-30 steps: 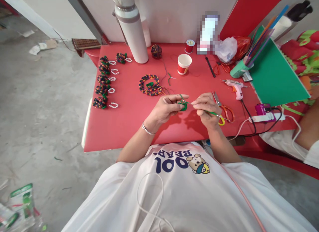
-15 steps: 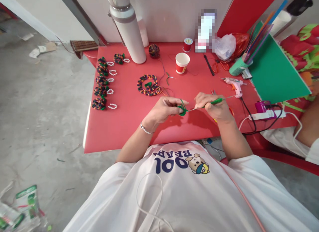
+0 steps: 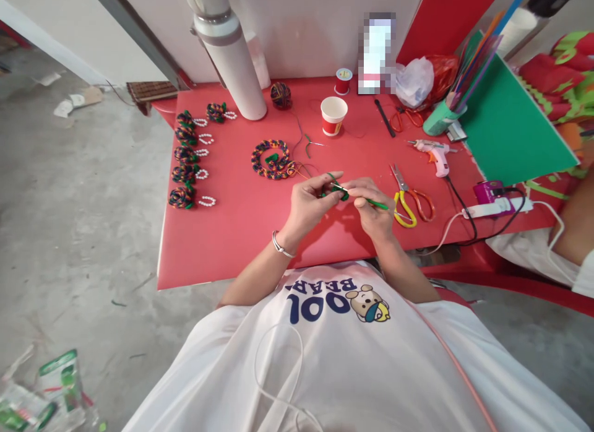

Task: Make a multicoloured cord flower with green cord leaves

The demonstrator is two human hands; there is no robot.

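Pinched in my left hand (image 3: 312, 200) is a small green crocheted piece (image 3: 342, 193), partly covered by my fingers. A strand of green yarn lies along the left forefinger. My right hand (image 3: 375, 207) grips a crochet hook (image 3: 377, 204) with a green handle, its metal tip at the green piece. Just beyond my hands a multicoloured crocheted strip (image 3: 271, 159) lies curled into a ring, with a green bit inside it. A needle (image 3: 317, 144) with green thread rests behind it. Scissors (image 3: 405, 197) with yellow and red handles lie right of my right hand.
Several multicoloured crocheted flowers (image 3: 182, 197) with white bead loops line the left edge of the red table (image 3: 223, 246). Behind are a tall flask (image 3: 239, 67), a yarn ball (image 3: 281, 95), and a paper cup (image 3: 333, 115). A pink glue gun (image 3: 437, 156) and power strip (image 3: 496, 210) stand right. Another person sits there.
My right hand has moved left with the crochet hook, bringing it over the green piece. The scissors, partly covered before, now show fully. The view has shifted slightly.
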